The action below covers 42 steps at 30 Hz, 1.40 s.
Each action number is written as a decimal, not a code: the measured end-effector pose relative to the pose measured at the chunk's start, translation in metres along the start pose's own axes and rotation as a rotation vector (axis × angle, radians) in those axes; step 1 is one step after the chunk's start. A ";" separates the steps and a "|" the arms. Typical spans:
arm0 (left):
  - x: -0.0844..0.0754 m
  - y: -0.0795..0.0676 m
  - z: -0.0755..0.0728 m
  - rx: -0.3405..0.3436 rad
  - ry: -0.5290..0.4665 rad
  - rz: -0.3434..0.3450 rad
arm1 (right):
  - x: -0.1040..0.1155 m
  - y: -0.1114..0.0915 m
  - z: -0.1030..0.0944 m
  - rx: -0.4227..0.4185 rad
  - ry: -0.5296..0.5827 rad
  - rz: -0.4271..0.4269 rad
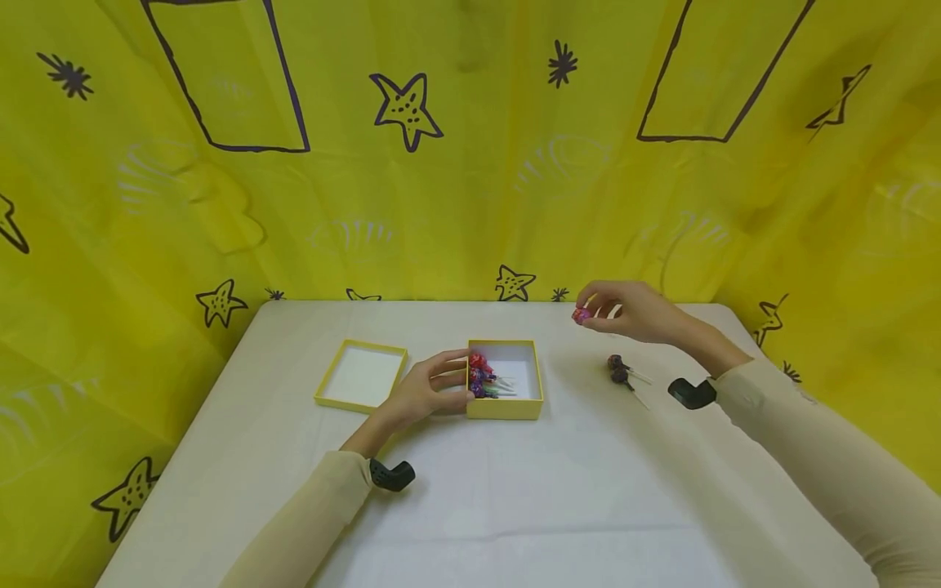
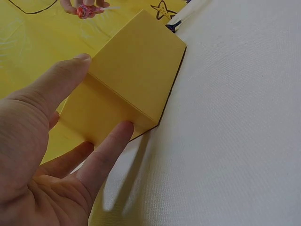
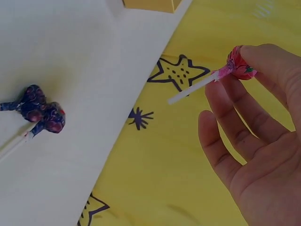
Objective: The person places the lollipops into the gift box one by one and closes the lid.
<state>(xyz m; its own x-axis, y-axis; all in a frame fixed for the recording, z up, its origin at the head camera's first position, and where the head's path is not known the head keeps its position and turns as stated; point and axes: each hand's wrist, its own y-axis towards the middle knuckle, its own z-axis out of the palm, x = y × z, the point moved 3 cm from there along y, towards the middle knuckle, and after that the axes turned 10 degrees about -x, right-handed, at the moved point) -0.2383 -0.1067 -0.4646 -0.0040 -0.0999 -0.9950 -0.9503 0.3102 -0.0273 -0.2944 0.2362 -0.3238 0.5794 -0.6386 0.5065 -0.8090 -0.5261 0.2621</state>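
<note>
My left hand [image 1: 426,392] rests its spread, nearly straight fingers against the left wall of an uncovered yellow box [image 1: 507,410], with the thumb at the rim near the front corner. In the left half of that box lie several wrapped lollipops [image 1: 481,380], red and purple, their white sticks toward the right. My right hand [image 1: 635,312], raised above the far right of the table, pinches a red-pink wrapped lollipop [image 3: 240,66] by its head. The stick points away from the palm in the right wrist view. Two dark-wrapped lollipops [image 1: 619,369] lie side by side on the tabletop, below this hand.
The yellow-edged box lid [image 1: 362,376] lies with its white inside up, left of the box. A white cloth [image 1: 588,498] covers the table. Yellow curtains [image 1: 470,188] with dark star drawings hang behind and at both sides.
</note>
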 end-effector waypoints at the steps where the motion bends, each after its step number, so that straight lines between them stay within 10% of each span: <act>1: 0.000 0.000 0.000 0.000 -0.002 0.001 | 0.001 0.001 0.001 0.002 0.004 -0.002; 42: -0.002 0.001 0.001 -0.019 0.035 -0.038 | 0.056 0.053 0.085 0.247 0.122 -0.098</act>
<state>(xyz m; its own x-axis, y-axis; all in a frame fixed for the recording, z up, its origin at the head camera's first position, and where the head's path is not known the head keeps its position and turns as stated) -0.2387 -0.1048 -0.4628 0.0217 -0.1446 -0.9892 -0.9556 0.2880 -0.0631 -0.2965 0.1249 -0.3508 0.6256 -0.5136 0.5872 -0.6921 -0.7127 0.1141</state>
